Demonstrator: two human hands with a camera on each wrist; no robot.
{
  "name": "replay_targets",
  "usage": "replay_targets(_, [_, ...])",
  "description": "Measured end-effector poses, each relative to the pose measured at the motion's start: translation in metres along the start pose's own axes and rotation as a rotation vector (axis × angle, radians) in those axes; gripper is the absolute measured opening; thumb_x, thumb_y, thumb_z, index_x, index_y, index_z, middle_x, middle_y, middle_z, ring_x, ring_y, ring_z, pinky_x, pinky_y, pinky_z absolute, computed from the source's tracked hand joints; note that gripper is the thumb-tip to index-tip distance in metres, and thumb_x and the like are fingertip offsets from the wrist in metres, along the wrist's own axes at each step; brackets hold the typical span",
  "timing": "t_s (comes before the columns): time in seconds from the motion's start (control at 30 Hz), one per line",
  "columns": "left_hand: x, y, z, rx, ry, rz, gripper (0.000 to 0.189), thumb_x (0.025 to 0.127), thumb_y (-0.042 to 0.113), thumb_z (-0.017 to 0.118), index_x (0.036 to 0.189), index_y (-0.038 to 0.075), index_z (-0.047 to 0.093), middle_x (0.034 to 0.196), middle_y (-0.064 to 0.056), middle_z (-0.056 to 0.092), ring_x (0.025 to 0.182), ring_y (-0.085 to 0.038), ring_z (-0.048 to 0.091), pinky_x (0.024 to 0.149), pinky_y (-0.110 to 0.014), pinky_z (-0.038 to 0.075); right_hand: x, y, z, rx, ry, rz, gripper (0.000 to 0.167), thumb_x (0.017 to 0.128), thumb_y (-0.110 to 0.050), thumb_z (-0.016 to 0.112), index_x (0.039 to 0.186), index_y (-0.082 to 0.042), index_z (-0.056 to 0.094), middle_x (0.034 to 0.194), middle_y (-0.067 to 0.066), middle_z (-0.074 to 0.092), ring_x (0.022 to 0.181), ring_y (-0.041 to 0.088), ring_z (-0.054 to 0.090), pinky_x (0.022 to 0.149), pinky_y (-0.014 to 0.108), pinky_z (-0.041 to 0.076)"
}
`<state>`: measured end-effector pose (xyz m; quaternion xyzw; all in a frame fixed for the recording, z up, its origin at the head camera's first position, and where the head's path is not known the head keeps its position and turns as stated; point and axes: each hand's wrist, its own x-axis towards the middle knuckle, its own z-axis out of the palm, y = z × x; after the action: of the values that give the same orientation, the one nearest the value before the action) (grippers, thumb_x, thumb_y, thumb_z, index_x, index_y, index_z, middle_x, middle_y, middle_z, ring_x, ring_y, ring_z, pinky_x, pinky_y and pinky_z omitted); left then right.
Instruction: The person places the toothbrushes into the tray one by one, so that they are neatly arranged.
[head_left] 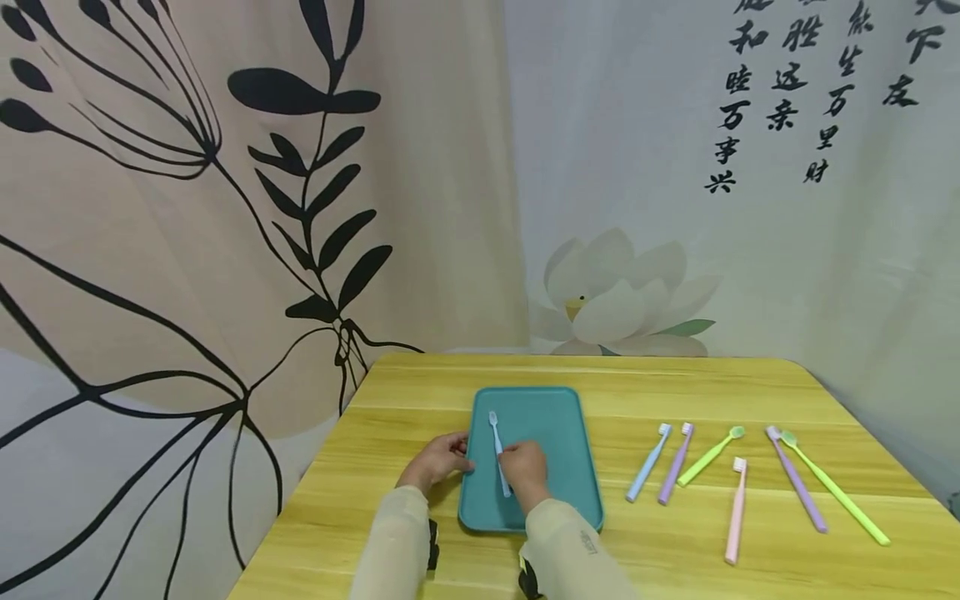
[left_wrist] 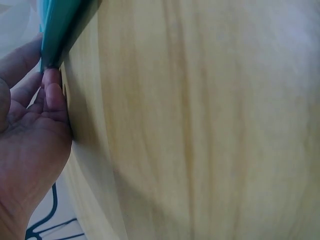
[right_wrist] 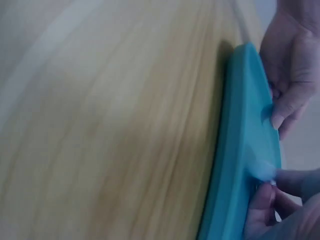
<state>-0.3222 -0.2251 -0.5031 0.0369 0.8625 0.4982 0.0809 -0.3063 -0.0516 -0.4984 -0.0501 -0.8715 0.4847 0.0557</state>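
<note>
Evidently the right hand (head_left: 527, 468), its fingers curled, pinches a pale blue toothbrush (head_left: 497, 442) in the left half of a teal tray (head_left: 558, 421), whose left rim the left hand (head_left: 437, 461) holds, while six more toothbrushes (head_left: 676, 467) lie on the wooden table (head_left: 667, 554) to the right.

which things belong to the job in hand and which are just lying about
Job: teal tray, held by left hand; blue toothbrush on it, pinched by right hand

Lying about, perhaps for later: second blue toothbrush, two purple toothbrushes, two green toothbrushes, pink toothbrush
</note>
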Motion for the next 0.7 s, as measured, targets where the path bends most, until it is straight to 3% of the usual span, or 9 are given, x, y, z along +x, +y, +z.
replay_targets(0.13, [-0.0001,0.0013,0.0003,0.008,0.002,-0.009,0.062,0.084,-0.002,0.072,0.142,-0.006,0.048,0.11,-0.012,0.058,0.101,-0.025,0.052,0.094,-0.044,0.044,-0.0001,0.0019,0.0016,-0.071,-0.002,-0.028,0.007,0.08,-0.005,0.074,0.074,-0.003,0.075,0.072,0.006,0.067,0.063,0.02,0.059,0.06,0.035,0.051])
replay_targets(0.37, [0.0006,0.0006,0.0006,0.003,0.004,-0.009,0.062,0.084,-0.003,0.071,0.141,-0.007,0.048,0.108,-0.012,0.058,0.1,-0.025,0.052,0.091,-0.042,0.045,0.0018,0.0033,0.0058,-0.039,-0.016,0.018,0.006,0.08,-0.007,0.077,0.074,-0.004,0.076,0.063,0.002,0.064,0.054,0.015,0.057,0.053,0.03,0.048])
replay_targets(0.7, [0.002,-0.0016,0.0024,0.015,0.011,-0.008,0.06,0.085,-0.003,0.071,0.141,-0.006,0.049,0.108,-0.011,0.057,0.098,-0.024,0.053,0.09,-0.043,0.045,0.0038,0.0045,0.0064,-0.006,-0.047,0.023,0.006,0.081,-0.008,0.078,0.08,-0.003,0.077,0.071,0.005,0.067,0.054,0.014,0.06,0.051,0.029,0.051])
